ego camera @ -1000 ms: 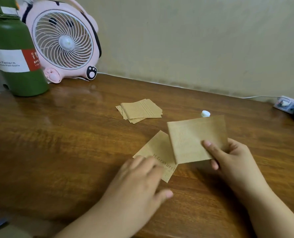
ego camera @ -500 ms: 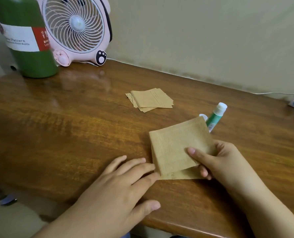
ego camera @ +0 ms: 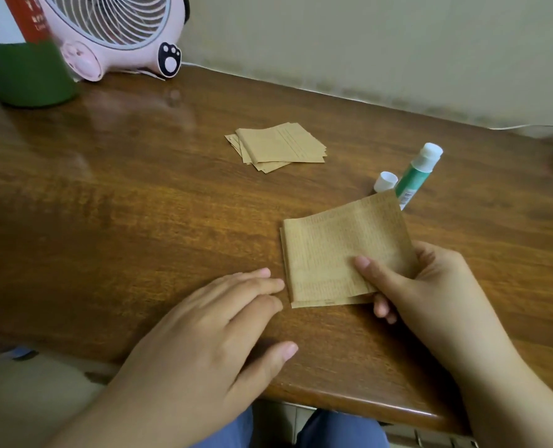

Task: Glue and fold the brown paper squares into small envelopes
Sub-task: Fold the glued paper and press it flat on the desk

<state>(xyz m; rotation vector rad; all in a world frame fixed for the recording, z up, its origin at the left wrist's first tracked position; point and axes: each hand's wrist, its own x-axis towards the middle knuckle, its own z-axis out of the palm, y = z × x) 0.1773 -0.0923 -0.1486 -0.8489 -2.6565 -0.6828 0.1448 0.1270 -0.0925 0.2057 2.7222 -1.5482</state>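
I'm sitting at home, at a glossy dark-brown wooden desk (ego camera: 139, 195) pushed up against a plain beige painted wall (ego camera: 365, 43). A small pink desk fan with a paw-print foot (ego camera: 117, 33) stands at the back left, and right beside it there's my tall green water bottle with a white and red label (ego camera: 20, 59). A thin white cable (ego camera: 533, 126) runs along the wall's foot. Nothing industrial here, just personal bits on a study desk.
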